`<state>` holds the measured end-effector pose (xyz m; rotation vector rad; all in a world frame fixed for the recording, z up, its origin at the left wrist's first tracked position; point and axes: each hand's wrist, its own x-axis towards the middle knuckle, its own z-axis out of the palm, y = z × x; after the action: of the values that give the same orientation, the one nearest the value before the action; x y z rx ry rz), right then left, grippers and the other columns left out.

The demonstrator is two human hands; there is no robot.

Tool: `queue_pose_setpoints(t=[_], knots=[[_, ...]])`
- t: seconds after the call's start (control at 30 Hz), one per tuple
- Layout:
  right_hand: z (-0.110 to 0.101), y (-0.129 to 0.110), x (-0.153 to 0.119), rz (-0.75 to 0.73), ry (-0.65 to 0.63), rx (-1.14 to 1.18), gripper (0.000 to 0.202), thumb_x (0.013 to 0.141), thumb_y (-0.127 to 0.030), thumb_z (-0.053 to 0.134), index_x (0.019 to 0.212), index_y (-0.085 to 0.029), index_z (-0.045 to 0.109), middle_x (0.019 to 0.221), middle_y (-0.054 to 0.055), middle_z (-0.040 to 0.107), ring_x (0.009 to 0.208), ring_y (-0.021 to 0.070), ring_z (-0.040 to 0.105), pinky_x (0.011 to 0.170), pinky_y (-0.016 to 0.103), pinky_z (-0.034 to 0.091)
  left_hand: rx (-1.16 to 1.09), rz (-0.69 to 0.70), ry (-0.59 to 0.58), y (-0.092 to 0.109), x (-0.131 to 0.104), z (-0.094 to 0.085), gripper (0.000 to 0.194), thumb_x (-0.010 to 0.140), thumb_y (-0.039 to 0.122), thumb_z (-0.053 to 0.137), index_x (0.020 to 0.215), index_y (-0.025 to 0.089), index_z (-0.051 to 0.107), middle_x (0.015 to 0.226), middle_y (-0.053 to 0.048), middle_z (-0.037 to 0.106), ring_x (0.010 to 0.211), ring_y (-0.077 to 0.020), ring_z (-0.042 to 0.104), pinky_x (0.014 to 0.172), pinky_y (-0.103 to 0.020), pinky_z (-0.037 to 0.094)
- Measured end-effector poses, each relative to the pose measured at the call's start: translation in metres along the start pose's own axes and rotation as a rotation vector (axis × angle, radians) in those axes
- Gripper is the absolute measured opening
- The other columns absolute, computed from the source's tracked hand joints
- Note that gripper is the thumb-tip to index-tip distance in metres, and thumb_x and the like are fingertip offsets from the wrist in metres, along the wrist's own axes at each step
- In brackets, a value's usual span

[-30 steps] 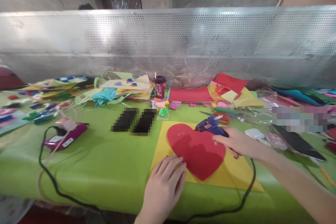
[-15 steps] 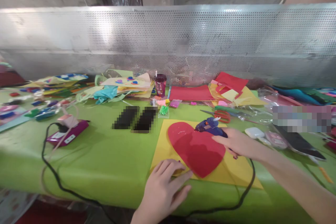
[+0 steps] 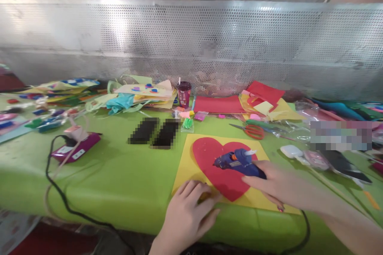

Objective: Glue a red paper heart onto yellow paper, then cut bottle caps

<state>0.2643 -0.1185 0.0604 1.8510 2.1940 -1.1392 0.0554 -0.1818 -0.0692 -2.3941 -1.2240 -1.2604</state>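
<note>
My right hand [image 3: 271, 179] is closed around the handle of a blue hot glue gun [image 3: 235, 160]. A white glue stick pokes out of the gun's back end, and its nozzle points left over the red heart [image 3: 209, 151]. This heart lies on a yellow sheet [image 3: 188, 155] on the green-covered table. At the sheet's lower left edge rests my left hand [image 3: 191, 207], fingers bent and apart, the fingertips by the heart's lower left side. What lies under those fingers is partly hidden.
Orange-handled scissors [image 3: 253, 130] lie behind the sheet. A purple power strip [image 3: 79, 149] with a plug and black cord [image 3: 64, 197] sits at left. A lidded cup [image 3: 184, 95] stands before the perforated metal panel [image 3: 191, 40]. A white case [image 3: 291, 151] is at right.
My right hand has brought the glue gun from the heart's upper right edge down toward me, over its middle. The cord has swung right. My left hand stays nearly still.
</note>
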Motion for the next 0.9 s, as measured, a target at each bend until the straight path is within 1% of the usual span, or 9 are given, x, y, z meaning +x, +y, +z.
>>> queue_pose_setpoints(t=[0.1,0.2,0.27,0.37,0.43,0.53,0.67,0.77,0.9], knots=[[0.002,-0.01,0.005,-0.054,-0.008,0.03,0.022,0.087,-0.04,0.051,0.092,-0.019,0.057,0.039,-0.008,0.038,0.036,0.0092,0.042,0.039,0.019,0.04,0.003,0.011,0.01,0.0,0.001,-0.001,0.023,0.086,0.022,0.054,0.106,0.021,0.066,0.085,-0.005,0.066,0.077,-0.0199,0.058,0.064,-0.031,0.048],[0.003,-0.017,0.013,-0.129,-0.015,0.076,0.027,0.086,-0.039,0.051,0.104,-0.019,0.056,0.045,-0.009,0.039,0.038,0.0087,0.041,0.039,0.019,0.041,0.015,0.006,-0.007,0.0,0.002,-0.002,0.023,0.086,0.023,0.054,0.106,0.022,0.066,0.085,-0.005,0.065,0.077,-0.0201,0.058,0.063,-0.031,0.047],[0.004,-0.02,0.019,-0.173,-0.04,0.093,0.029,0.087,-0.038,0.05,0.109,-0.02,0.055,0.045,-0.01,0.04,0.038,0.0088,0.04,0.041,0.019,0.041,0.025,-0.002,-0.018,0.001,0.002,-0.001,0.021,0.086,0.024,0.055,0.103,0.023,0.066,0.084,-0.004,0.065,0.075,-0.0198,0.058,0.062,-0.031,0.047],[0.005,-0.024,0.025,-0.208,-0.038,0.071,0.026,0.089,-0.038,0.046,0.103,-0.018,0.056,0.039,-0.01,0.037,0.037,0.009,0.039,0.042,0.019,0.04,0.037,-0.006,-0.016,0.001,0.003,-0.001,0.02,0.086,0.024,0.053,0.101,0.024,0.067,0.084,-0.004,0.064,0.073,-0.0193,0.057,0.061,-0.031,0.047],[0.006,-0.026,0.029,-0.212,-0.02,0.058,0.027,0.089,-0.038,0.046,0.101,-0.017,0.056,0.037,-0.01,0.039,0.037,0.0099,0.041,0.041,0.02,0.038,0.041,-0.005,-0.008,0.001,0.003,0.0,0.021,0.086,0.023,0.053,0.101,0.024,0.067,0.084,-0.004,0.064,0.073,-0.0192,0.057,0.061,-0.031,0.047],[0.007,-0.029,0.033,-0.221,-0.021,0.056,0.027,0.089,-0.036,0.047,0.105,-0.015,0.055,0.037,-0.008,0.043,0.037,0.0109,0.044,0.041,0.02,0.037,0.043,-0.011,-0.013,0.001,0.002,0.0,0.021,0.085,0.023,0.054,0.102,0.025,0.067,0.084,-0.004,0.063,0.074,-0.0191,0.057,0.062,-0.03,0.047],[0.008,-0.031,0.034,-0.234,-0.03,0.065,0.026,0.088,-0.034,0.048,0.105,-0.015,0.057,0.038,-0.009,0.043,0.037,0.0099,0.043,0.04,0.019,0.037,0.052,-0.016,-0.018,0.001,0.003,-0.001,0.02,0.085,0.023,0.054,0.1,0.025,0.068,0.084,-0.004,0.063,0.074,-0.0189,0.057,0.062,-0.03,0.046],[0.008,-0.03,0.029,-0.226,-0.029,0.06,0.029,0.088,-0.034,0.049,0.108,-0.014,0.057,0.039,-0.01,0.041,0.036,0.0092,0.041,0.038,0.018,0.037,0.048,-0.005,-0.006,0.001,0.004,-0.001,0.021,0.086,0.023,0.053,0.101,0.024,0.067,0.083,-0.004,0.063,0.073,-0.0188,0.057,0.061,-0.03,0.046],[0.007,-0.025,0.016,-0.169,-0.031,0.052,0.033,0.087,-0.035,0.049,0.113,-0.016,0.056,0.042,-0.011,0.038,0.037,0.0083,0.042,0.039,0.017,0.039,0.039,-0.001,0.008,0.001,0.005,-0.001,0.021,0.086,0.023,0.053,0.102,0.024,0.067,0.082,-0.003,0.064,0.074,-0.0193,0.057,0.062,-0.03,0.046]])
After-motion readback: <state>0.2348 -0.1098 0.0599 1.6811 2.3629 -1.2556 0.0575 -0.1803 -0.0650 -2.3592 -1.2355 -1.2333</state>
